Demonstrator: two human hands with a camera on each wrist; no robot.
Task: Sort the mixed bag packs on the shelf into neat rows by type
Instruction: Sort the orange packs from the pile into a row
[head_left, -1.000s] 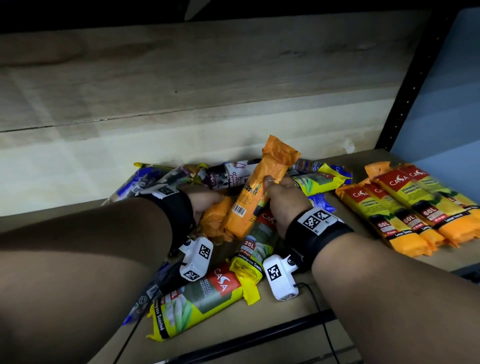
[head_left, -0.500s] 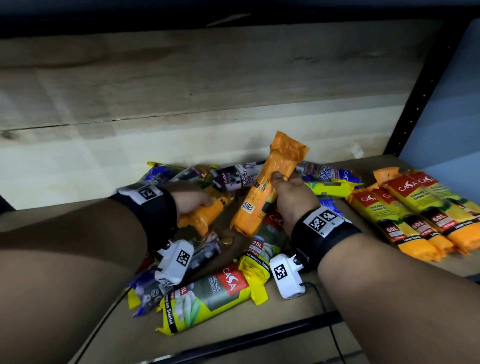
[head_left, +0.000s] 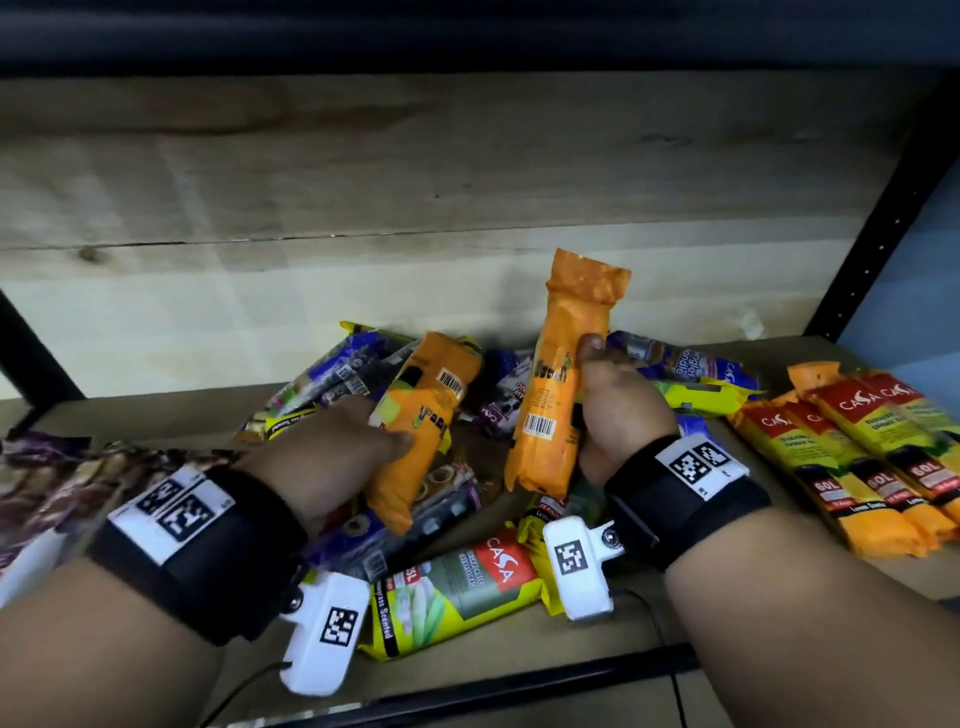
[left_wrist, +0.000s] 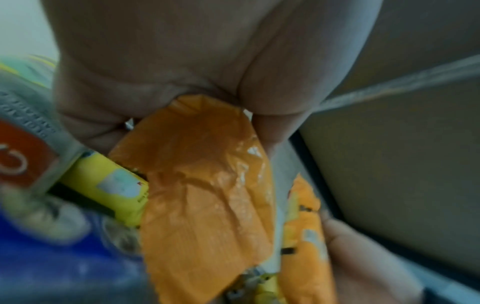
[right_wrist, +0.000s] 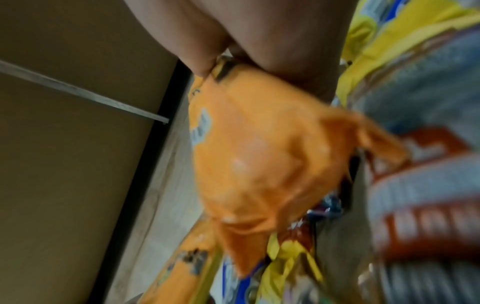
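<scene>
A jumbled pile of bag packs (head_left: 467, 415) lies mid-shelf: purple, blue, yellow and orange ones. My right hand (head_left: 618, 410) grips one orange pack (head_left: 561, 379) and holds it nearly upright above the pile; the same orange pack (right_wrist: 259, 164) fills the right wrist view. My left hand (head_left: 358, 447) grips a second orange pack (head_left: 421, 426), tilted and lifted off the heap. That second orange pack (left_wrist: 207, 195) shows blurred under the left palm. A neat row of orange 60L packs (head_left: 852, 447) lies at the right.
A yellow-green lemongrass pack (head_left: 457, 587) lies near the shelf's front edge (head_left: 519, 686). Purple packs (head_left: 57, 478) sit at the far left. A black upright post (head_left: 883, 208) bounds the right side. The wooden back wall (head_left: 363, 208) stands close behind the pile.
Both hands have lifted their orange packs higher. The right pack has swung more upright; the left pack has come up out of the heap beside it.
</scene>
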